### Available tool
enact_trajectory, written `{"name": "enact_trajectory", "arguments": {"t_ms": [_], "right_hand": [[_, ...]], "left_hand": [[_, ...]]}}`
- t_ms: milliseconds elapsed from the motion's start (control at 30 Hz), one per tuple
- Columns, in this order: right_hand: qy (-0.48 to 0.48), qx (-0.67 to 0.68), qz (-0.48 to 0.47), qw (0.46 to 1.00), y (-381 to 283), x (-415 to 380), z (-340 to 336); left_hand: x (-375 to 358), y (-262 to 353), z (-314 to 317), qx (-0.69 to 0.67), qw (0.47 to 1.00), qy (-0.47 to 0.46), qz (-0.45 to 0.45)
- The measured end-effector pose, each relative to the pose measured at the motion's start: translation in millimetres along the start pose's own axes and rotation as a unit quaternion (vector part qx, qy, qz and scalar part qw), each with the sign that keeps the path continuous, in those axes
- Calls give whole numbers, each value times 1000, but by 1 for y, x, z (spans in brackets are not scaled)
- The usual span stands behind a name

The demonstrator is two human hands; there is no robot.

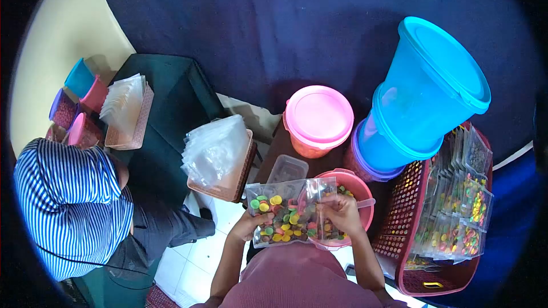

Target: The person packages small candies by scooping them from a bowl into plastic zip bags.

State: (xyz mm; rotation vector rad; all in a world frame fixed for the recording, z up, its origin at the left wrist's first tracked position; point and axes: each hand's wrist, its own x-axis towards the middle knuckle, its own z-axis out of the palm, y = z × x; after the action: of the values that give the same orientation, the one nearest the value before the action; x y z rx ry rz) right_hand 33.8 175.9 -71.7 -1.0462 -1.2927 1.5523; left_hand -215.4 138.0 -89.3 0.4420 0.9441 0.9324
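A clear plastic bag (283,219) with small round pieces in yellow, green, red and brown spans both hands in front of my chest. Its left edge is gripped by my left hand (250,226), thumb lying on the front. My right hand (342,214) is closed on the bag's right end, fingers pinched at the clear plastic. Behind and below the right hand, a pink tub (365,217) holds more of the coloured pieces, partly hidden by the bag. A clear scoop handle (366,202) sticks out over the tub's right rim.
Beyond the bag stand a clear container (288,169), a pink-lidded bucket (318,118) and stacked blue buckets (419,91). A red basket (399,217) of filled bags (456,211) is at right. Empty bags (214,148) sit left, near a person in stripes (74,199).
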Motion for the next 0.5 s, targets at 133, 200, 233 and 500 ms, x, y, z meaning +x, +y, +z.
{"name": "enact_trajectory", "arguments": {"t_ms": [133, 200, 233, 500], "right_hand": [[23, -22, 7, 999, -31, 6, 3], [11, -31, 7, 999, -35, 10, 0], [-1, -41, 5, 999, -36, 11, -1], [51, 3, 25, 998, -21, 10, 1]], "left_hand": [[-2, 6, 3, 56, 998, 14, 5], [-2, 7, 3, 78, 997, -13, 16], [-1, 6, 2, 79, 997, -13, 14], [-3, 3, 4, 72, 997, 5, -9]]}}
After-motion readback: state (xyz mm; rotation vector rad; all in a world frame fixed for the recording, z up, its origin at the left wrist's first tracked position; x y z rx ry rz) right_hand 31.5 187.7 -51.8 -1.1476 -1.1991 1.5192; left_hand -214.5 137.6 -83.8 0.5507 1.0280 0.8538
